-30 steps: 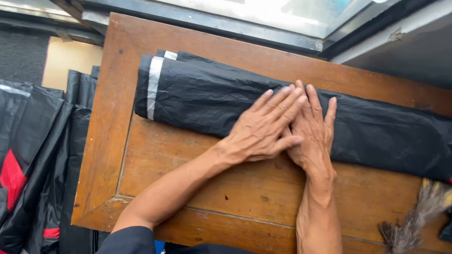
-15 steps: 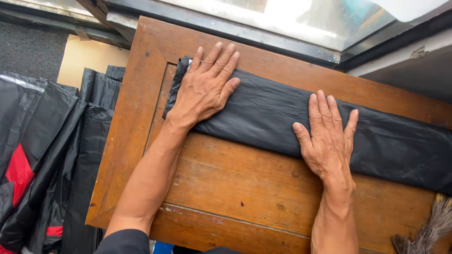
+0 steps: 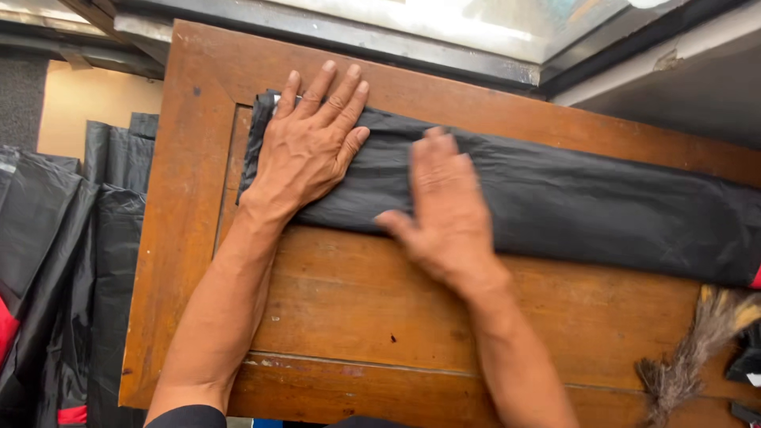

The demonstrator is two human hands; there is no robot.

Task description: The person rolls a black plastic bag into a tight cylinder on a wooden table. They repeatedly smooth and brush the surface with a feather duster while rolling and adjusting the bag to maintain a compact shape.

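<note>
Head view: a long black folded bag (image 3: 555,202) lies across the far part of a wooden table (image 3: 357,317), running left to right. Left hand (image 3: 305,150) lies flat on the bag's left end, fingers spread. Right hand (image 3: 444,210), blurred, rests palm down just right of it, fingers together, thumb out. More black bags (image 3: 71,238) lie left of the table. A feather duster (image 3: 697,349) lies at the near right.
</note>
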